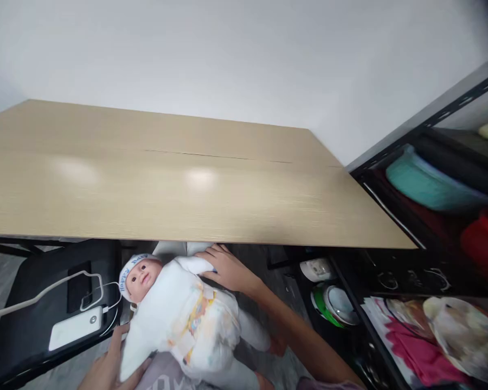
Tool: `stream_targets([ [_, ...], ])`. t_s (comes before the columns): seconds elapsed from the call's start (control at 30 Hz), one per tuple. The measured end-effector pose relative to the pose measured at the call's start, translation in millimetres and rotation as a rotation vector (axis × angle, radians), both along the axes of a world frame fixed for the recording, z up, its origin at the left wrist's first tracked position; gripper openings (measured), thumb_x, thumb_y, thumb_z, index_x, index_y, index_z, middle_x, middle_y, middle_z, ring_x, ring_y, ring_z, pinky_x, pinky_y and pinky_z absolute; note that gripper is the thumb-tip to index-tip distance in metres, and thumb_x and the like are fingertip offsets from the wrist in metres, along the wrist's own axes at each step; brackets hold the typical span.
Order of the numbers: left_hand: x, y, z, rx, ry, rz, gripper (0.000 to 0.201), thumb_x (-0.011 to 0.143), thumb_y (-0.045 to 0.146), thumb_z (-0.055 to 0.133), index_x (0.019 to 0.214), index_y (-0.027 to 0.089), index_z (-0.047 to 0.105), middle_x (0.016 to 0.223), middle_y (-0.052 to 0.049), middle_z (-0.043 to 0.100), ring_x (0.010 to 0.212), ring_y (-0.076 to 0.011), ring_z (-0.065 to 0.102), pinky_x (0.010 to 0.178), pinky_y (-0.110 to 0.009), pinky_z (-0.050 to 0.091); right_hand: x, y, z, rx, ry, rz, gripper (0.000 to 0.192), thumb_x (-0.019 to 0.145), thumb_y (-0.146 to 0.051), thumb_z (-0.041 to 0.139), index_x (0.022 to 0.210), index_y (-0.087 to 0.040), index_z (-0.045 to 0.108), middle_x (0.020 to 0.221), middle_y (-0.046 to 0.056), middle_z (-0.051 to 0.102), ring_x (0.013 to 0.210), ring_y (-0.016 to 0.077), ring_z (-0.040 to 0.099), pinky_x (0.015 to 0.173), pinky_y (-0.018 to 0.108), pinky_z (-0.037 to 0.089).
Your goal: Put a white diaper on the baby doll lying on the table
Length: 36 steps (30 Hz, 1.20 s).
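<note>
Doll (179, 311): white cloth (158, 298), puffy diaper (215, 333)
Left hand (111, 363): gripping one sleeve (130, 349), cut off below
Right hand (230, 271): gripping other sleeve (192, 264)

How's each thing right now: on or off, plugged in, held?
Doll: face up, held
Hat: worn by the doll
Diaper: on the doll; fastening unclear
White power bank: plugged into a cable, lying on the black chair
Left hand: holding one sleeve
Right hand: holding the other sleeve
Teal basin: on the shelf, blurred
</note>
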<state>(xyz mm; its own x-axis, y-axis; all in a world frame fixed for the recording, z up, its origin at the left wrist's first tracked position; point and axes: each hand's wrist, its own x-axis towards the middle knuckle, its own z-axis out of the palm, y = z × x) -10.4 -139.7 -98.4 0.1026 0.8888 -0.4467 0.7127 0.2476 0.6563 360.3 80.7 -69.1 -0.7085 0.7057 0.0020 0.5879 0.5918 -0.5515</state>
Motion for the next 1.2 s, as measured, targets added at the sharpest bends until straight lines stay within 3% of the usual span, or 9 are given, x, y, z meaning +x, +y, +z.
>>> stream_targets([
  [0.1, -8.7, 3.5, 4.7, 0.003, 0.235, -0.113, 0.063, 0.107, 0.068, 0.047, 0.150, 0.024, 0.064, 0.100, -0.012, 0.088, 0.094, -0.0414, 0.086, 0.085, -0.050, 0.067, 4.3, -8.4, -14.0, -0.080, 0.027, -0.013, 0.032, 0.118, -0.035, 0.060, 0.142, -0.025, 0.078, 0.146, 0.012, 0.075, 0.142, 0.0304, 0.062, 0.130, 0.054, 0.044],
  [0.23, -9.9, 39.3, 37.3, 0.273, 0.409, -0.311, 0.043, 0.107, 0.059, 0.055, 0.119, 0.027, 0.081, 0.110, -0.017, 0.087, 0.105, -0.0430, 0.082, 0.098, -0.057, 0.060, 21.9, -33.1, -14.1, -0.300, 0.168, -0.077, 0.037, 0.120, -0.039, 0.053, 0.125, -0.022, 0.086, 0.128, 0.008, 0.085, 0.124, 0.0264, 0.074, 0.118, 0.042, 0.052],
  [0.3, 3.2, 70.3, 55.1, 0.463, 0.438, -0.319, 0.039, 0.111, 0.057, 0.056, 0.106, 0.026, 0.080, 0.109, -0.015, 0.085, 0.104, -0.0410, 0.078, 0.098, -0.057, 0.057, 29.3, -41.8, -12.4, -0.385, 0.181, -0.141, 0.038, 0.119, -0.043, 0.057, 0.122, -0.021, 0.087, 0.122, 0.008, 0.087, 0.115, 0.0270, 0.078, 0.107, 0.038, 0.056],
  [0.4, 40.4, 113.2, 72.5, 0.662, 0.243, -0.378, 0.032, 0.115, 0.049, 0.058, 0.122, 0.024, 0.075, 0.123, -0.013, 0.081, 0.115, -0.0351, 0.075, 0.102, -0.050, 0.056, 31.4, -46.0, -14.2, -0.437, 0.198, -0.206, 0.035, 0.113, -0.047, 0.066, 0.118, -0.020, 0.089, 0.119, 0.008, 0.089, 0.112, 0.0277, 0.080, 0.099, 0.035, 0.056],
  [0.57, 89.8, 139.8, 74.1, 0.441, -0.126, -0.684, 0.034, 0.119, 0.045, 0.058, 0.149, 0.030, 0.066, 0.148, -0.010, 0.072, 0.133, -0.0292, 0.068, 0.113, -0.044, 0.054, 17.2, -38.5, -27.8, -0.383, 0.255, -0.274, 0.028, 0.110, -0.042, 0.070, 0.100, -0.021, 0.085, 0.101, 0.005, 0.087, 0.099, 0.0229, 0.078, 0.093, 0.033, 0.054],
  [0.8, 89.5, 141.1, 73.5, 0.357, -0.192, -0.656, 0.022, 0.121, 0.039, 0.054, 0.121, 0.028, 0.073, 0.133, -0.007, 0.076, 0.122, -0.0278, 0.069, 0.110, -0.045, 0.048, 16.1, -10.6, -61.3, -0.265, 0.221, -0.441, 0.024, 0.107, -0.025, 0.069, 0.085, -0.020, 0.075, 0.089, 0.004, 0.079, 0.092, 0.0195, 0.073, 0.094, 0.032, 0.056],
  [0.9, 76.7, 137.4, 84.4, 0.291, -0.251, -0.627, 0.024, 0.121, 0.037, 0.051, 0.116, 0.026, 0.072, 0.125, -0.007, 0.077, 0.118, -0.0260, 0.069, 0.109, -0.042, 0.050, 16.4, -13.6, -44.2, -0.233, 0.239, -0.444, 0.015, 0.110, -0.026, 0.067, 0.109, -0.018, 0.080, 0.112, 0.009, 0.083, 0.106, 0.0219, 0.077, 0.103, 0.037, 0.059],
  [1.03, 50.5, 126.1, 98.8, 0.034, -0.279, -0.669, 0.021, 0.116, 0.043, 0.063, 0.113, 0.027, 0.075, 0.113, -0.004, 0.077, 0.108, -0.0236, 0.070, 0.099, -0.035, 0.054, -1.1, -38.8, 5.8, -0.219, 0.329, -0.110, 0.031, 0.115, -0.031, 0.066, 0.144, -0.029, 0.074, 0.149, 0.007, 0.076, 0.139, 0.0234, 0.071, 0.124, 0.040, 0.053],
  [1.2, 55.6, 126.1, 100.7, -0.031, -0.310, -0.780, 0.021, 0.114, 0.043, 0.066, 0.115, 0.028, 0.080, 0.107, -0.004, 0.080, 0.105, -0.0234, 0.072, 0.091, -0.031, 0.053, -28.0, -53.9, 27.6, -0.153, 0.249, 0.089, 0.025, 0.115, -0.032, 0.066, 0.137, -0.024, 0.076, 0.140, 0.009, 0.077, 0.131, 0.0236, 0.072, 0.119, 0.038, 0.055],
])
